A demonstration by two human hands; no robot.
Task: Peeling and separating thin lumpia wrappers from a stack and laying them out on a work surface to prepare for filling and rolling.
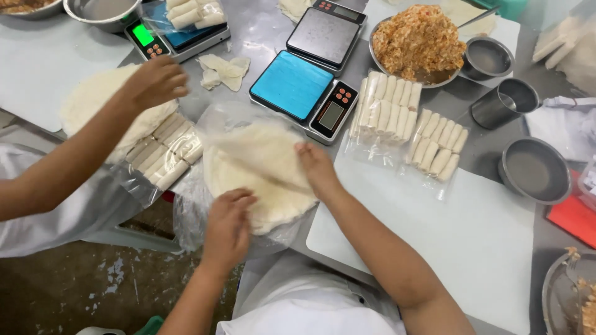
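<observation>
Left hand (228,218) and right hand (316,169) both pinch thin wrapper sheet off wrapper stack (264,177), just below blue-topped scale (304,92). Bagged rolls (406,124) right of scale. Co-worker's hand (154,82) left of scale, resting loose on another wrapper pile (93,102).

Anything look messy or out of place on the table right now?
Yes: a torn, crumpled wrapper scrap lies loose on the bare steel table, apart from the wrapper stack that the left hand and right hand are peeling.
</observation>
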